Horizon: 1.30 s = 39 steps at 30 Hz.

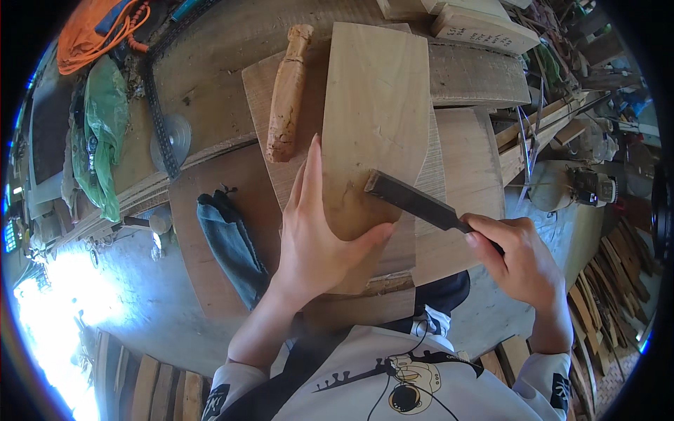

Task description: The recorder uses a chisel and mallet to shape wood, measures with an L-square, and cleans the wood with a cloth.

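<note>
A pale wooden board [379,91] lies lengthwise before me on larger brown planks. My left hand [316,231] rests on its left edge and near end, fingers stretched along the side and thumb spread across the board. In my right hand [516,256] is a wide chisel [414,200], gripped at its handle end. The dark flat blade points up and left, its tip over the near part of the board; I cannot tell whether it touches. A worn wooden mallet [288,95] lies left of the board, beyond my left fingers.
A dark blue-green cloth [232,242] lies left of my left forearm. Farther left are a black metal square [160,119], a green plastic bag [105,133] and an orange bag [88,31]. Wooden blocks [484,29] stand at the far right. Wood strips [611,281] are stacked low on the right.
</note>
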Each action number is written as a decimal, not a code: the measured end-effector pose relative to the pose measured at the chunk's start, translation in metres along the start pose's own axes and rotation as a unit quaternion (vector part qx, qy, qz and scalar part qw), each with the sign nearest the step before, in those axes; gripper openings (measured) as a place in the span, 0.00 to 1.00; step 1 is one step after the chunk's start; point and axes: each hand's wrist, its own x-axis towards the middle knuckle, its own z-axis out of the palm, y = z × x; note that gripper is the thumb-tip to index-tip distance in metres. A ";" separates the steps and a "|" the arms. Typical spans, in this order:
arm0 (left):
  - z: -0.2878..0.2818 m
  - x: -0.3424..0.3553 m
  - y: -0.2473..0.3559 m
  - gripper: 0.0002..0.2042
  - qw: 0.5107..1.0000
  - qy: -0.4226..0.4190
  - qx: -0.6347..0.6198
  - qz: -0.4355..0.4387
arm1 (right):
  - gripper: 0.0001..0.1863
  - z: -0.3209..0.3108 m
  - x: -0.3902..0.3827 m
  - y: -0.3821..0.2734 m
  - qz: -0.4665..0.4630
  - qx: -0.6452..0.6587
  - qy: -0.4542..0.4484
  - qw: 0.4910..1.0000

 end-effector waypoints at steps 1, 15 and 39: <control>0.000 -0.001 0.000 0.61 1.000 -0.007 0.002 0.001 | 0.13 0.000 0.000 0.000 0.016 -0.003 -0.007 1.000; 0.002 -0.002 -0.003 0.61 1.000 0.005 -0.014 0.002 | 0.12 0.001 0.002 0.001 -0.017 -0.013 0.002 1.000; 0.003 -0.003 -0.003 0.60 1.000 0.006 -0.011 0.001 | 0.11 0.009 0.005 0.010 -0.038 0.010 0.018 0.999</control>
